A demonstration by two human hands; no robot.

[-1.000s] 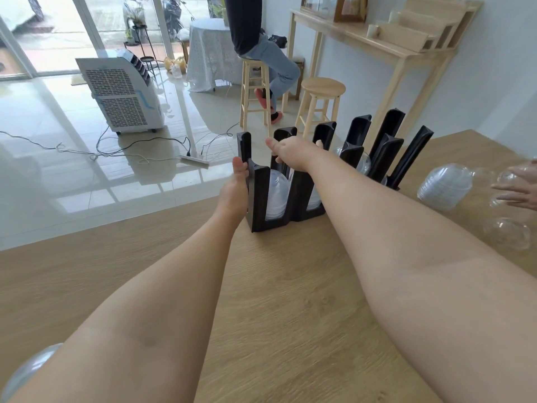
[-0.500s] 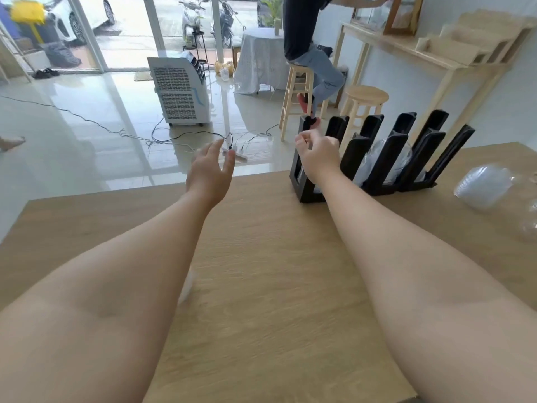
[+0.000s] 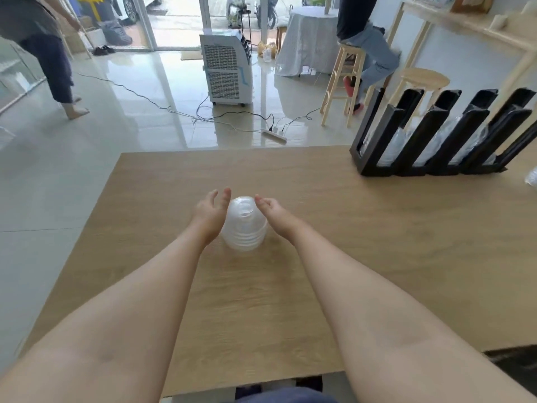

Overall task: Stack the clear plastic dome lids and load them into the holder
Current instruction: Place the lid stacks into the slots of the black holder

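Head view here: there's a stack of clear dome lids [image 3: 245, 225] sitting domes-up on the wooden table [image 3: 363, 228], and everything else is easiest to place off that stack. The left hand [image 3: 209, 215] is right up against the stack's left side, fingers straight-ish and spread, pointing away from the camera. Can't really say if the palm is actually touching the plastic or just next to it. The right hand [image 3: 271, 210] is on the stack's right side, fingers loosely extended with the tips up near the top dome; same deal, contact is too blurry to call. Neither hand is wrapped around anything.

The black holder [image 3: 430, 141] stands well away from the stack, off to the far right at the table's back edge, with slanted slots that already have clear lids in them. Beyond the stack, on the tiled floor, there's a white air cooler [image 3: 225, 68] and a power strip [image 3: 274, 134] with cables. A wooden stool [image 3: 424, 80] is behind the holder.
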